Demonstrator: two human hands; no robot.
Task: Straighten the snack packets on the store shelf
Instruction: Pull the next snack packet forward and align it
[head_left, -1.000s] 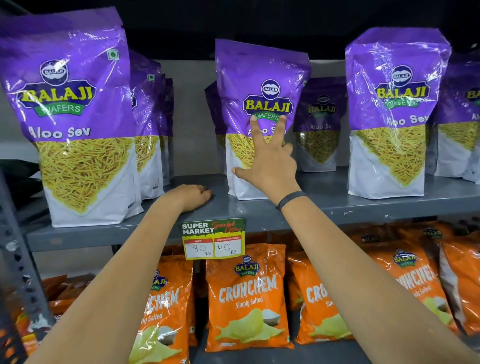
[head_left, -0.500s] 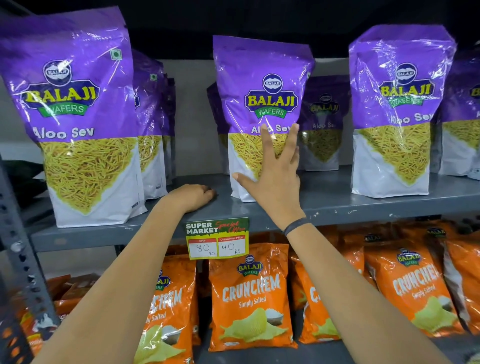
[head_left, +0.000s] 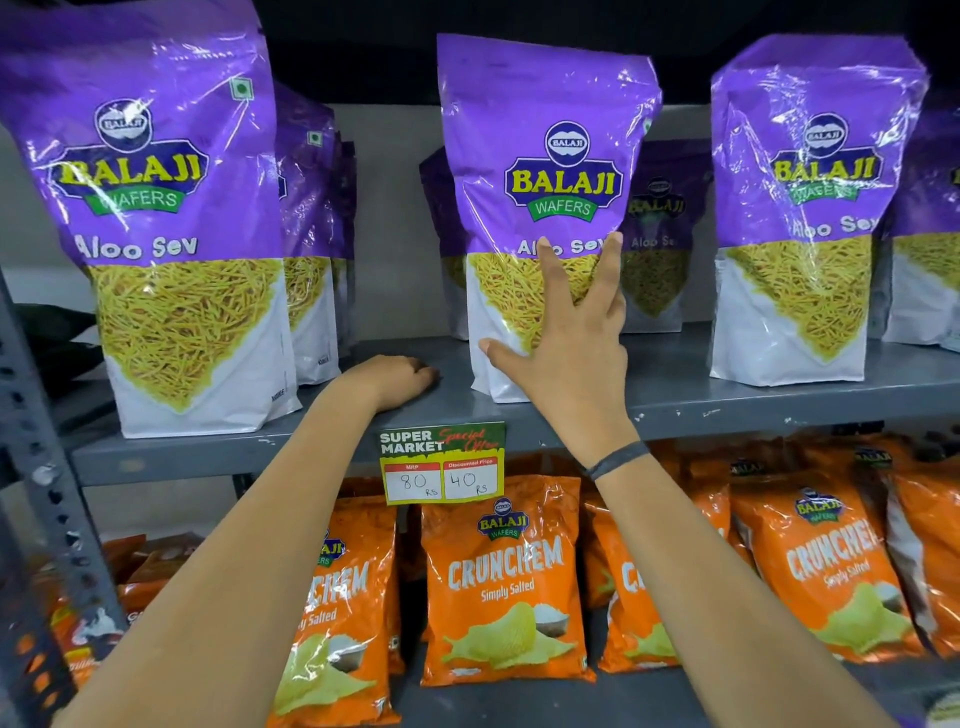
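Purple Aloo Sev packets stand upright on a grey metal shelf (head_left: 727, 400). The middle packet (head_left: 540, 156) stands near the shelf's front edge, turned slightly. My right hand (head_left: 566, 353) is spread open in front of its lower half, fingers up and thumb by its lower left corner; I cannot tell if the palm touches it. My left hand (head_left: 395, 379) rests curled on the shelf surface, left of that packet, holding nothing. A large left packet (head_left: 166, 234) and a right packet (head_left: 805, 208) stand at the front, with more packets behind each.
Orange Crunchem chip packets (head_left: 504, 582) fill the lower shelf. A price tag (head_left: 441, 462) reading 80 and 40 hangs on the shelf's front edge between my arms. A perforated grey upright (head_left: 36, 467) runs down the left side.
My right hand has drifted slightly right and lower on the middle packet, fingers spreading wider. The view has moved closer. My left hand stays put on the shelf.
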